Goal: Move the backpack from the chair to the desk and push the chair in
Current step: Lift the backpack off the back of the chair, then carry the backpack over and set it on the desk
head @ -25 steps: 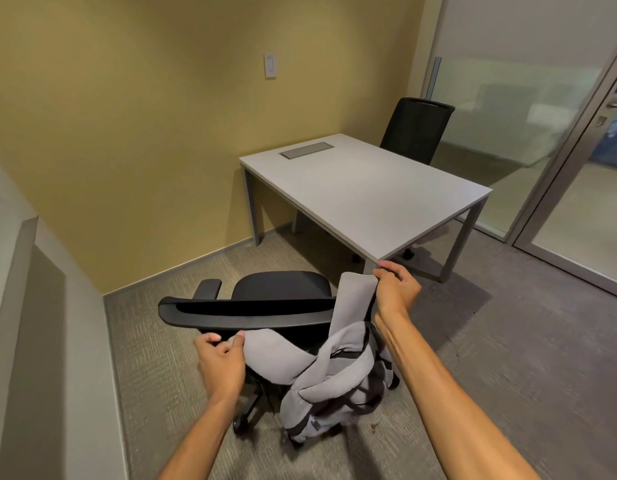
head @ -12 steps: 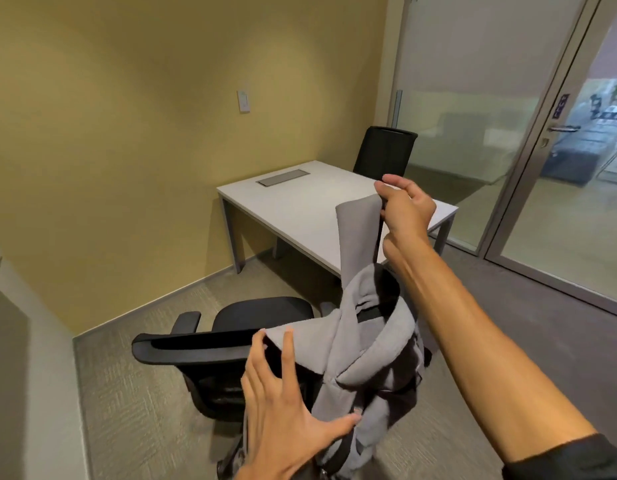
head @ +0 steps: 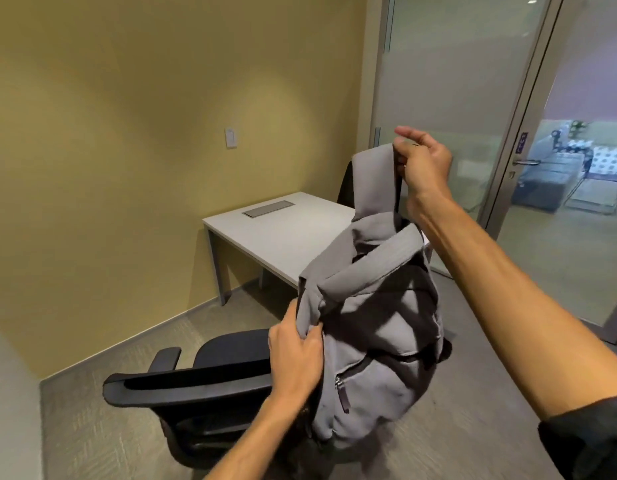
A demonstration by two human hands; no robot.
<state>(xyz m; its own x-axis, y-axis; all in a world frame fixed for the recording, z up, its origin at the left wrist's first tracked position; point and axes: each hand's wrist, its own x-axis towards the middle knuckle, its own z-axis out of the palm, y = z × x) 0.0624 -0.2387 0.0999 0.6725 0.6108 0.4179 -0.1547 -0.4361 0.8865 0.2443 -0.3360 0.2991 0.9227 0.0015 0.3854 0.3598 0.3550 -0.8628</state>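
Backpack is off the chair and in the air, right hand gripping a strap up top, left hand clutching its side fabric; not yet on the desk, chair not pushed in.

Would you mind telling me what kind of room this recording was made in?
Most likely a small office meeting or study room: a plain white rectangular desk with an inset cable hatch, a black wheeled office chair, and a frosted glass wall with a metal-framed door to a lounge.
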